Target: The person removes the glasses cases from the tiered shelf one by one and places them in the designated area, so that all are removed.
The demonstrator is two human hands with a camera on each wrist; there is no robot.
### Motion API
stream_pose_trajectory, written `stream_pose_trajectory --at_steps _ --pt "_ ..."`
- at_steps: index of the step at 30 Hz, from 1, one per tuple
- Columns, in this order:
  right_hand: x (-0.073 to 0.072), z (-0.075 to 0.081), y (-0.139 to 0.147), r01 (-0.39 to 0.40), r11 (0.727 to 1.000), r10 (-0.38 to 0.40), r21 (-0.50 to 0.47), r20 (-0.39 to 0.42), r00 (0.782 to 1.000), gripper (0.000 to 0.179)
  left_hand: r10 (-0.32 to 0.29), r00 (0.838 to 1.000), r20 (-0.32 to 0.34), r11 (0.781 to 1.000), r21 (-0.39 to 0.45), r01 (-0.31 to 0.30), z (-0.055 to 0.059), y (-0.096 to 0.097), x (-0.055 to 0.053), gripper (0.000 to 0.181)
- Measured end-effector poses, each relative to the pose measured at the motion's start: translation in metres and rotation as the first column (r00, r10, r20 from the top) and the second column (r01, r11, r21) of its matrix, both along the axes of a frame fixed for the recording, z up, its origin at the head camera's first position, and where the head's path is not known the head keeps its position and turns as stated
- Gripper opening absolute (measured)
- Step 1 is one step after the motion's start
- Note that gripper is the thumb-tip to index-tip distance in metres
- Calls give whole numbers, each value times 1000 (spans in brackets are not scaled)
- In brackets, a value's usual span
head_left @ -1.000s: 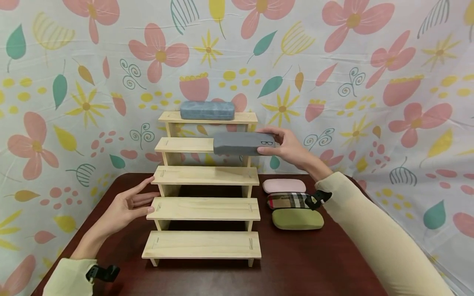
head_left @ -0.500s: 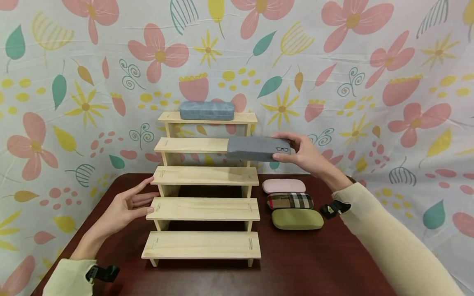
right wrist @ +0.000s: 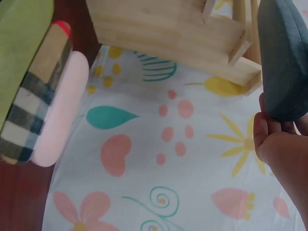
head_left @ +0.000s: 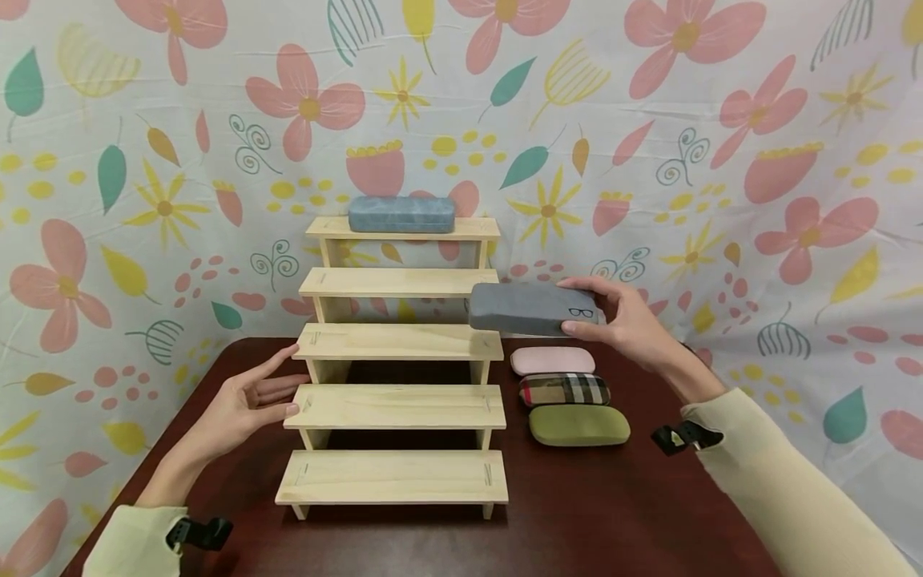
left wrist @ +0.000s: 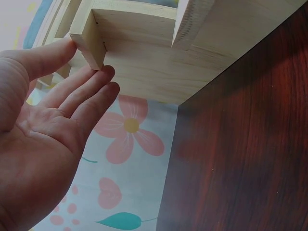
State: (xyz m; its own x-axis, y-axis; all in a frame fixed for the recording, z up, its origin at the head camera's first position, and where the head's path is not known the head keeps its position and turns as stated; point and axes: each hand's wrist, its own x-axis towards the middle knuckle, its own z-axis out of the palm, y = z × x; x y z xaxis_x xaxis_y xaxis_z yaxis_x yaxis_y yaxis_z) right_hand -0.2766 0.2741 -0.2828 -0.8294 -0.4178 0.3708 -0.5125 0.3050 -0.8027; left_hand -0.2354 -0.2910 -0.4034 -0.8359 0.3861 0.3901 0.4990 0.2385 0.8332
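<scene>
- Right grip (head_left: 613, 320) pinches the grey case (head_left: 522, 308) by its three-o'clock end, aloft at the stand's (head_left: 400, 342) two o'clock.
- Probably light, stiff; mid-length hold should balance better.
- Left grip (head_left: 241, 405), extended, touches the stand.

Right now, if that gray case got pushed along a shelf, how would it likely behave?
The gray case is probably stiff: the right hand grips only one end, yet it shows no sag. Its broad, flat-looking faces suggest it would slide rather than roll.

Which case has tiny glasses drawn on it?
The gray case in the right hand. The blue case, pink case, plaid case and green case show no glasses.
</scene>
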Motion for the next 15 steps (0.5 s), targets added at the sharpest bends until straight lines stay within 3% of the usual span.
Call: stream_pose_trajectory --at_steps 8,15 --pt "14 -11 19 36 998 -34 48 -42 999 53 11 1000 11 1000 -9 -11 -1 0 -1 87" --pt "24 -22 32 51 998 -49 34 -56 997 54 6 999 32 1000 4 -6 0 0 0 87"
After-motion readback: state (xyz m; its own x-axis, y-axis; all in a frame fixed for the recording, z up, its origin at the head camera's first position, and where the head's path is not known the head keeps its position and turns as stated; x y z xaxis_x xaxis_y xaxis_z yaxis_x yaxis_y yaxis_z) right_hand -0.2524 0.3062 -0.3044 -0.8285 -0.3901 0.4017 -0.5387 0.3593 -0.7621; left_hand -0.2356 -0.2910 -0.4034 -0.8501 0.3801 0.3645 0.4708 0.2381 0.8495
